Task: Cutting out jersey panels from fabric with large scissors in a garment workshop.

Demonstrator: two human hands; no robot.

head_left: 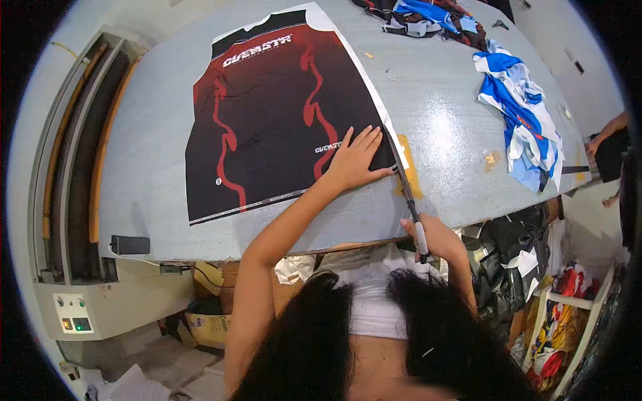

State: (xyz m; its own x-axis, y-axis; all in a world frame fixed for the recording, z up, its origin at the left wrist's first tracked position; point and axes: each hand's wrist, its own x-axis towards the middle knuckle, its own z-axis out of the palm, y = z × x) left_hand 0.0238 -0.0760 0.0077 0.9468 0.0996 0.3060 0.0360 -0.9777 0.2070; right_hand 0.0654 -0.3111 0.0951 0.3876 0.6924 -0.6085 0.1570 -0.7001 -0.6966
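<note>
A black and red printed jersey panel (pixel 274 127) lies flat on the grey table (pixel 154 134), with a white margin along its upper and right edges. My left hand (pixel 359 159) presses down on its lower right part, palm down and fingers spread. Long-bladed scissors (pixel 409 194) are gripped in my right hand (pixel 436 237) at the table's near edge. Their blades point away from me and lie along the panel's right edge, close to my left fingers. Whether the blades are parted I cannot tell.
Blue and white fabric pieces (pixel 521 113) lie on the table at the right, and more cut cloth (pixel 435 20) at the far side. A long machine (pixel 80 167) stands left. A black adapter (pixel 130 244) sits near the left corner. Another person's arm (pixel 607 130) shows at far right.
</note>
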